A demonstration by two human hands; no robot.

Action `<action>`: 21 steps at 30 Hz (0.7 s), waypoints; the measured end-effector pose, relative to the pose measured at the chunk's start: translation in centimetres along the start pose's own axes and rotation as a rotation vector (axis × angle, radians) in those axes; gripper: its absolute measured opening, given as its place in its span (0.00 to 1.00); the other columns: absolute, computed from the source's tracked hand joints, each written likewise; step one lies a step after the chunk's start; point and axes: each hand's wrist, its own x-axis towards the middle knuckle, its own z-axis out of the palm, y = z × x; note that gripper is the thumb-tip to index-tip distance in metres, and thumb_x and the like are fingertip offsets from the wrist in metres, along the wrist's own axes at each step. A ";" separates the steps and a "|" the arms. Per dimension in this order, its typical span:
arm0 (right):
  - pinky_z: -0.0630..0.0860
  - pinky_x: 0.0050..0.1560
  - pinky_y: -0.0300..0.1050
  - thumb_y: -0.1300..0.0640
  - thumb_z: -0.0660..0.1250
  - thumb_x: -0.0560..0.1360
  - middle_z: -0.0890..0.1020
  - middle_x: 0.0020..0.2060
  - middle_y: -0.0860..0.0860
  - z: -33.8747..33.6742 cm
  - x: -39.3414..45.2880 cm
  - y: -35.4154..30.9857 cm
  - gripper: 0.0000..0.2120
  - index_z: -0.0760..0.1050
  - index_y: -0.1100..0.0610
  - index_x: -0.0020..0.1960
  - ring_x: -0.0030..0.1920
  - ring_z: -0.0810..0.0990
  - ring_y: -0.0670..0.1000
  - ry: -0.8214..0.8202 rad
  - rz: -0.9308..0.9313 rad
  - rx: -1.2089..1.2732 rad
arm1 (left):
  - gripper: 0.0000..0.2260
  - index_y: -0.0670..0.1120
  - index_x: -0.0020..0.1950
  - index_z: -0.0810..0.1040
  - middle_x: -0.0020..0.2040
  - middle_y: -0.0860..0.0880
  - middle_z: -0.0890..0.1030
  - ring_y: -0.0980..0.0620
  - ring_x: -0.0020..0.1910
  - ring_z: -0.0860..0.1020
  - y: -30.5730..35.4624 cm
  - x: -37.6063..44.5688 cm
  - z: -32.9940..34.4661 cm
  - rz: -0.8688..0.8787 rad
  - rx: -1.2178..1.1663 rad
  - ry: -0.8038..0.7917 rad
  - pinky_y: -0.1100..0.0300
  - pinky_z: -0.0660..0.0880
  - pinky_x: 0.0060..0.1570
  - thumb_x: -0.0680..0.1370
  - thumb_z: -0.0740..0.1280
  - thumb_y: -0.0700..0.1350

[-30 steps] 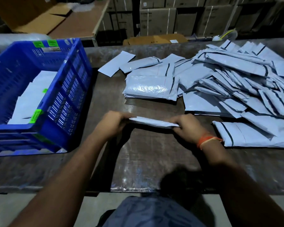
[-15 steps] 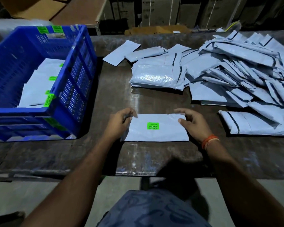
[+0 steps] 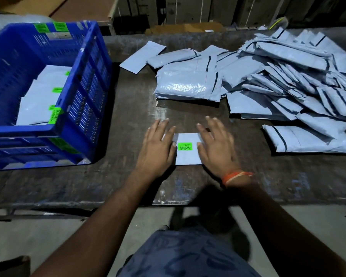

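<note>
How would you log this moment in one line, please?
left hand: flat on mailer | right hand: flat on mailer | green label: face up | next: likely blue crate

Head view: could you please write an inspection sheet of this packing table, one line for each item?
Surface: dark worn table, bare near the front edge.
Job's things: folded grey packet with green label, lying flat on the table.
Clutter: pile of grey mailer bags at right; blue crate at left, holding labelled packets.
Grippers: left hand and right hand press the packet, fingers straight.
Cables: nothing seen.
Surroundings: cardboard boxes behind the table.
</note>
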 end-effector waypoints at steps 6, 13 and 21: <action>0.56 0.76 0.54 0.43 0.44 0.83 0.49 0.81 0.52 3.1 -0.9 -2.5 0.29 0.52 0.52 0.81 0.81 0.46 0.53 -0.223 -0.047 -0.097 | 0.26 0.45 0.80 0.61 0.81 0.43 0.56 0.38 0.80 0.51 1.7 -1.1 2.3 -0.064 0.077 -0.186 0.42 0.57 0.76 0.82 0.51 0.53; 0.55 0.74 0.55 0.39 0.43 0.80 0.55 0.80 0.51 2.9 -1.5 0.6 0.32 0.54 0.49 0.81 0.80 0.51 0.53 -0.210 0.077 -0.136 | 0.25 0.55 0.81 0.56 0.82 0.47 0.55 0.41 0.80 0.52 -0.6 -1.6 2.3 -0.188 0.133 -0.221 0.41 0.55 0.77 0.83 0.47 0.57; 0.53 0.76 0.59 0.38 0.41 0.81 0.53 0.81 0.51 1.8 -2.6 4.3 0.30 0.48 0.45 0.81 0.80 0.49 0.57 -0.230 0.208 -0.168 | 0.25 0.59 0.81 0.55 0.83 0.46 0.52 0.40 0.81 0.51 -2.9 -2.5 1.4 -0.275 0.132 -0.221 0.38 0.52 0.76 0.83 0.46 0.58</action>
